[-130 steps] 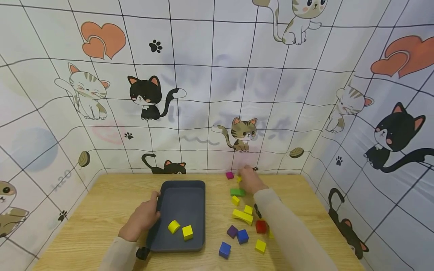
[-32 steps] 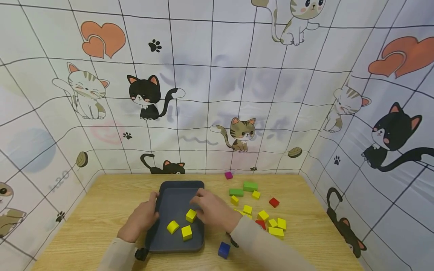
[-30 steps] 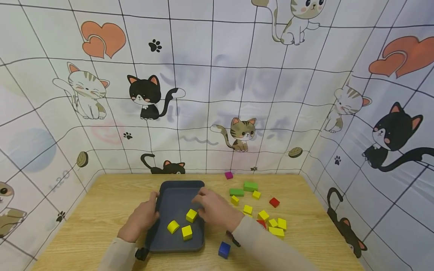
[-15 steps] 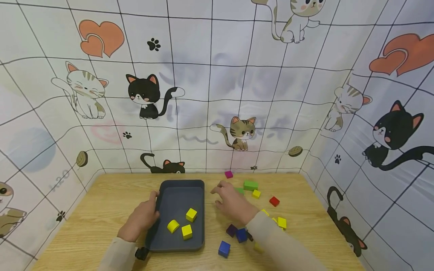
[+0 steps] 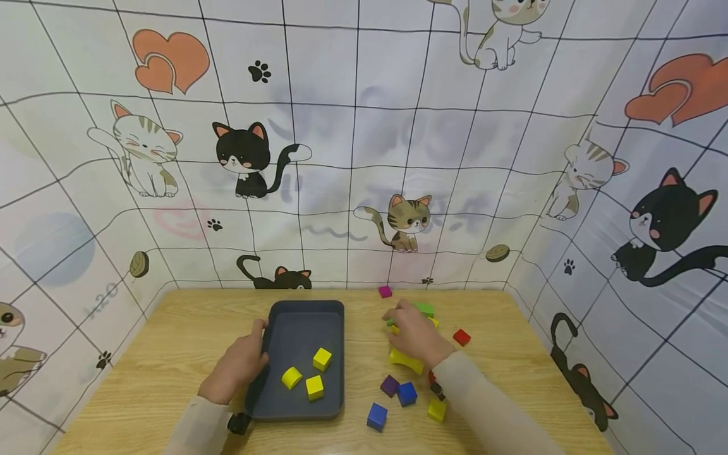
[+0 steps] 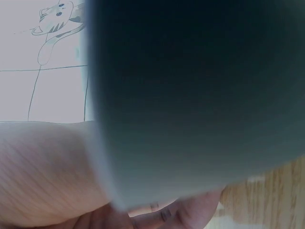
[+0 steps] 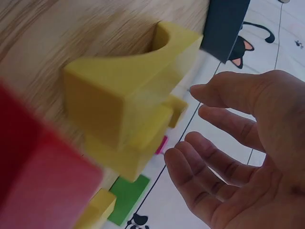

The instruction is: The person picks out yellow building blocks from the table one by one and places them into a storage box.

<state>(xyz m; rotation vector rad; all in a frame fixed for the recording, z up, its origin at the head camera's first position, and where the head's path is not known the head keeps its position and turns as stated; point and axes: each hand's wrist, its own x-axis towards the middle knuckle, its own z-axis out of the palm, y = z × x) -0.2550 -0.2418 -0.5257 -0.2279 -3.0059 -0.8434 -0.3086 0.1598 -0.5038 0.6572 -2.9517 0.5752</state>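
So, from my end, going left to right: the left hand sits on the left rim of a dark grey tray. I can't tell if those fingers are properly clamped on or just resting, because the left wrist cam is mostly blocked. The tray's long side runs near to far, and in its near half are a rounded yellow piece, a farther yellow cube to its right, and a nearer yellow cube.

Next there's a strip of wooden table, then the right hand, fingers loosely bent and spread, nothing in them. What I'd watch is a small yellow block peeking out between thumb and fingertips. Right wrist cam shows a gap there, so I'd call it a hover, and this hand is clearly the nearer one; the left is over past the tray.

Just on the near side is a yellow arched block, long axis slanting from far left to near right. I'd mind bumping it, since it's so close. A green block pokes out past the hand, with a red block farther right.
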